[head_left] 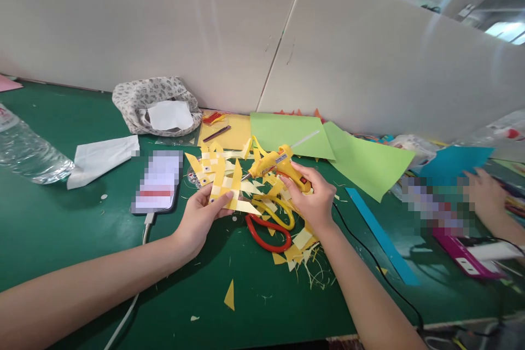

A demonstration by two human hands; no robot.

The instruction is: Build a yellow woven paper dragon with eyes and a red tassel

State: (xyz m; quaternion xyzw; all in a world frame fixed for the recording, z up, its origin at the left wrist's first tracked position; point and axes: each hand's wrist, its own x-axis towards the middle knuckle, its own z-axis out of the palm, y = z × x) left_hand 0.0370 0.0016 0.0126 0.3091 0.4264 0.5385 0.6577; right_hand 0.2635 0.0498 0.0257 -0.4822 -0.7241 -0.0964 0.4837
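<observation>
Head view, yellow glue gun point(282, 162), crisscrossed yellow paper strips point(219, 176)

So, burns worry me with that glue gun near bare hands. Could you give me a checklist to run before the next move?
1. Glue gun gripped in the right hand: ok.
2. Crossed yellow paper strips held by the left hand: ok.
3. Left fingers well clear of the nozzle: not ok, I'd judge; it points at the strips close to them.
4. Glue stick loaded: ok; a clear one juts from the gun's rear.
5. Gun heated: cannot tell.
6. Table uncluttered under the hands: not ok; paper scraps and a red scissor handle lie there.
</observation>
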